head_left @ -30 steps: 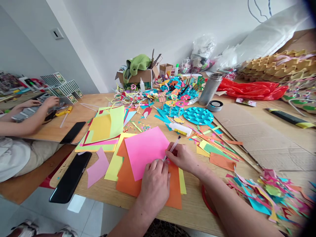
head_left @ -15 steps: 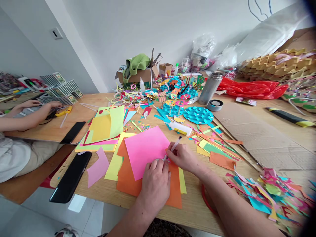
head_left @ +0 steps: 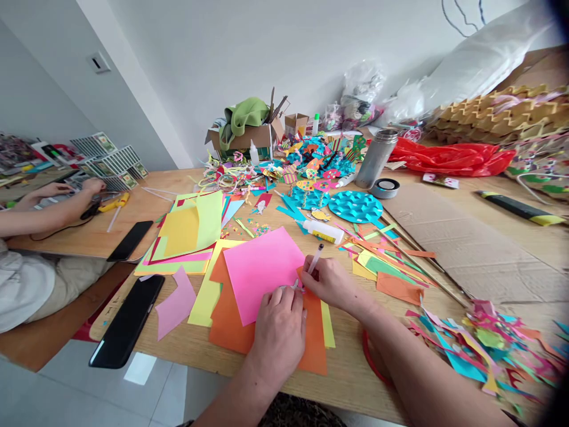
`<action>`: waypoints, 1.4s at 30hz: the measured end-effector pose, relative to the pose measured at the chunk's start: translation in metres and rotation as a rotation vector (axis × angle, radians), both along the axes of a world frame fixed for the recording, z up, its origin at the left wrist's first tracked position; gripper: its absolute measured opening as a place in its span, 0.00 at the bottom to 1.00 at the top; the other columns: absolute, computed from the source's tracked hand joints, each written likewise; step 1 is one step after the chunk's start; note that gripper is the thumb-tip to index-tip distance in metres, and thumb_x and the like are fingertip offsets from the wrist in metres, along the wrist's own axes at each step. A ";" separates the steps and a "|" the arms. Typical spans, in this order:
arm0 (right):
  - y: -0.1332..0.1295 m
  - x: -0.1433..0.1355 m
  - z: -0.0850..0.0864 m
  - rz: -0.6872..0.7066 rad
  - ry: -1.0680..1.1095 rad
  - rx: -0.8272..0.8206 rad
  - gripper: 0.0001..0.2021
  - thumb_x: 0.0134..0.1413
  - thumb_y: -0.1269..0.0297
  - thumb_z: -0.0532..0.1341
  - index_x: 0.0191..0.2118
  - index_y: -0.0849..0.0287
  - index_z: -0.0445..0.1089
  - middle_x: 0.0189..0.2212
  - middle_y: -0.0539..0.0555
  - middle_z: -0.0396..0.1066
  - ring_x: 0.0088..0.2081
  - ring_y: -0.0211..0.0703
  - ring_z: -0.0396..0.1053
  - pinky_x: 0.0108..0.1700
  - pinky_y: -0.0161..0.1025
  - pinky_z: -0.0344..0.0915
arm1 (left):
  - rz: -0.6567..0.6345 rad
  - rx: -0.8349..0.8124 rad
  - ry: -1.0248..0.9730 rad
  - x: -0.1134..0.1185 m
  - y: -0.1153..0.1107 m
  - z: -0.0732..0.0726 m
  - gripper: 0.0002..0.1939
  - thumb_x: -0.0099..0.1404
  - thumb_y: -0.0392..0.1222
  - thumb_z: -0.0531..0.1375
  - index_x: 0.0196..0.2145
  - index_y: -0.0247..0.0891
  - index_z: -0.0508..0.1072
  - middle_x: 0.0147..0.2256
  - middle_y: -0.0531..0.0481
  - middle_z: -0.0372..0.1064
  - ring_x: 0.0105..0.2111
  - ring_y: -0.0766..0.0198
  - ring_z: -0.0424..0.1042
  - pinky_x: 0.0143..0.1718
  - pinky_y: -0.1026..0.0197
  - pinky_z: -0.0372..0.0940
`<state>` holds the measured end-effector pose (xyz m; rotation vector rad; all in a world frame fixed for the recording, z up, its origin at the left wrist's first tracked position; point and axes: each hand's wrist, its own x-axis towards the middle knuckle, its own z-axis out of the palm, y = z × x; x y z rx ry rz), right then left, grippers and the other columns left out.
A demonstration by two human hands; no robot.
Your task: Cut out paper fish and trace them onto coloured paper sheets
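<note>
My right hand (head_left: 328,279) grips a pen (head_left: 316,258) with a clear barrel and dark cap end. Its tip is near a small pale cut-out (head_left: 296,284), mostly covered by my fingers, at the right corner of a pink paper sheet (head_left: 262,267). My left hand (head_left: 281,323) lies with fingers stretched out over the lower part of that sheet, pressing on the paper beside the cut-out. Under the pink sheet are an orange sheet (head_left: 231,332) and a yellow sheet (head_left: 202,305).
Coloured paper (head_left: 208,222) is stacked at left, near a black phone (head_left: 127,323). Ahead are a glue bottle (head_left: 323,231), blue egg-tray pieces (head_left: 355,206) and a steel flask (head_left: 377,159). Paper scraps (head_left: 484,344) and cardboard (head_left: 466,237) lie right. Another person's hands (head_left: 84,190) work at left.
The pen stands slightly more upright, and my right hand has shifted a little around the cut-out's edge. My left hand stays in place on the paper.
</note>
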<state>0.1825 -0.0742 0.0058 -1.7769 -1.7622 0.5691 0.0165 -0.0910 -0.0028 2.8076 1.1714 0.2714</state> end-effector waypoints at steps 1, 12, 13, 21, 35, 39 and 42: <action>0.000 0.000 0.000 0.002 -0.002 -0.002 0.08 0.51 0.68 0.54 0.22 0.56 0.61 0.15 0.47 0.63 0.17 0.35 0.60 0.22 0.33 0.48 | -0.001 -0.001 0.000 0.000 0.000 0.000 0.16 0.67 0.36 0.53 0.51 0.36 0.66 0.42 0.45 0.67 0.43 0.55 0.63 0.43 0.51 0.61; -0.002 0.003 0.002 0.065 0.010 -0.018 0.06 0.49 0.70 0.56 0.24 0.56 0.59 0.17 0.46 0.63 0.19 0.34 0.59 0.22 0.32 0.50 | 0.000 -0.023 -0.002 0.000 0.000 -0.001 0.15 0.67 0.37 0.52 0.51 0.35 0.67 0.43 0.46 0.67 0.44 0.55 0.63 0.44 0.50 0.61; -0.002 0.004 0.003 0.061 0.009 -0.020 0.07 0.49 0.70 0.56 0.24 0.56 0.59 0.17 0.46 0.63 0.18 0.34 0.59 0.22 0.32 0.50 | -0.001 -0.025 -0.002 0.000 0.000 -0.001 0.16 0.67 0.37 0.52 0.52 0.36 0.66 0.44 0.46 0.67 0.44 0.55 0.63 0.44 0.50 0.61; -0.002 0.004 0.007 0.043 0.004 -0.061 0.06 0.47 0.71 0.57 0.23 0.57 0.61 0.17 0.48 0.65 0.19 0.35 0.60 0.22 0.32 0.50 | -0.018 0.008 0.005 -0.001 0.000 -0.001 0.14 0.68 0.37 0.50 0.49 0.38 0.67 0.43 0.44 0.66 0.44 0.55 0.63 0.43 0.50 0.61; -0.002 0.004 0.006 0.035 -0.031 -0.077 0.07 0.46 0.71 0.56 0.22 0.56 0.59 0.17 0.47 0.63 0.19 0.35 0.58 0.22 0.33 0.47 | -0.004 -0.017 -0.001 0.000 0.000 0.001 0.13 0.68 0.37 0.52 0.49 0.38 0.67 0.43 0.46 0.67 0.44 0.55 0.64 0.43 0.50 0.61; -0.002 0.004 0.007 0.040 -0.040 -0.079 0.07 0.46 0.71 0.56 0.22 0.56 0.58 0.17 0.48 0.63 0.19 0.35 0.58 0.22 0.34 0.47 | -0.004 -0.019 0.002 0.000 0.000 0.001 0.13 0.68 0.37 0.52 0.49 0.38 0.67 0.42 0.47 0.67 0.44 0.55 0.64 0.42 0.50 0.61; -0.002 0.004 0.007 0.044 -0.043 -0.081 0.06 0.46 0.71 0.56 0.22 0.56 0.59 0.17 0.48 0.64 0.19 0.35 0.58 0.22 0.34 0.47 | -0.005 -0.019 0.000 -0.001 0.000 0.000 0.13 0.68 0.37 0.51 0.49 0.38 0.68 0.42 0.47 0.67 0.44 0.55 0.64 0.42 0.50 0.61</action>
